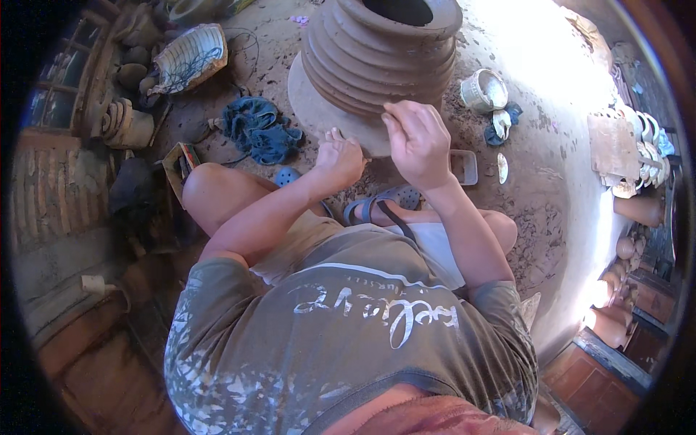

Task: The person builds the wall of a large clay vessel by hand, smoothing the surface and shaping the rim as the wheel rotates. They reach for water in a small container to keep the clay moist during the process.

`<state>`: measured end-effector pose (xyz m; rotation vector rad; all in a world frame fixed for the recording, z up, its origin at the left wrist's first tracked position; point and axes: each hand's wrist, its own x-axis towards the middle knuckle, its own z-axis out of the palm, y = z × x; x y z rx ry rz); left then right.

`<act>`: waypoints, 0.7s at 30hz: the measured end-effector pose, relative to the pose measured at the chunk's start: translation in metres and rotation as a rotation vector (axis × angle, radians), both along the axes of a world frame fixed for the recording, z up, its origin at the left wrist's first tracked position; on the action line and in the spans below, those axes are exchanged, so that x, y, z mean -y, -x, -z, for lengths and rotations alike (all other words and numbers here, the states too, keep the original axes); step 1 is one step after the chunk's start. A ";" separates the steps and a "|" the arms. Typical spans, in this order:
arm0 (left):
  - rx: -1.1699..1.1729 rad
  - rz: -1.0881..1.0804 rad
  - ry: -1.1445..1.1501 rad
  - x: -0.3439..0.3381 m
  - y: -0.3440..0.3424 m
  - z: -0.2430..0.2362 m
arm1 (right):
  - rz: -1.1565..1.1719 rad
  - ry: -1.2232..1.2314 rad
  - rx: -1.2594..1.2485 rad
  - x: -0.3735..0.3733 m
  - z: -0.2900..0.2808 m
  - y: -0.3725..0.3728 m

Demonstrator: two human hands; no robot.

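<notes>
A large ribbed brown clay pot [377, 65] with a wide open mouth stands upright in front of me on a round, pale clay-smeared base [308, 105]. My right hand [420, 145] is raised close to the near side of the pot, its fingers pinched together. Whatever that pinch may hold is too small to make out. Lower and to the left, my left hand [341, 158] is closed at the near edge of the round base, with its fingers curled. A small tip shows beside it, but its kind is unclear.
Left of the base lies a crumpled dark blue cloth [257, 129]. A pale bucket [484, 90] and a clear plastic tub [464, 167] sit to the right. My sandalled feet [388, 206] are under my hands. Clay pots [609, 326] line the far right.
</notes>
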<state>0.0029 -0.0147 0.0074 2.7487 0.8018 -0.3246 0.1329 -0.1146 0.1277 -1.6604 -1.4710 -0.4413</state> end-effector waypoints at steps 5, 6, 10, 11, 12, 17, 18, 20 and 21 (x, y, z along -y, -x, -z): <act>-0.050 -0.024 -0.077 0.000 -0.006 0.014 | -0.014 -0.019 0.228 -0.031 -0.003 -0.004; -0.060 -0.026 -0.076 -0.001 -0.007 0.013 | 0.000 0.003 0.254 -0.035 -0.003 -0.006; -0.069 -0.044 -0.089 -0.007 -0.009 0.015 | 0.039 0.058 0.334 -0.045 -0.003 -0.008; -0.064 -0.052 -0.098 -0.009 -0.009 0.018 | 0.043 0.063 0.350 -0.047 -0.003 -0.008; -0.101 -0.026 -0.090 -0.012 -0.009 0.014 | 0.038 0.063 0.357 -0.047 -0.003 -0.008; -0.164 -0.001 -0.094 -0.040 -0.003 -0.005 | -0.030 0.046 0.366 -0.043 -0.008 -0.015; -0.191 0.032 -0.114 -0.047 0.000 -0.011 | -0.031 0.031 0.377 -0.043 -0.008 -0.017; -0.241 0.107 -0.154 -0.062 0.003 -0.023 | -0.026 0.004 0.404 -0.043 -0.006 -0.020; -0.237 0.096 -0.189 -0.070 0.005 -0.021 | -0.035 0.021 0.393 -0.042 -0.007 -0.022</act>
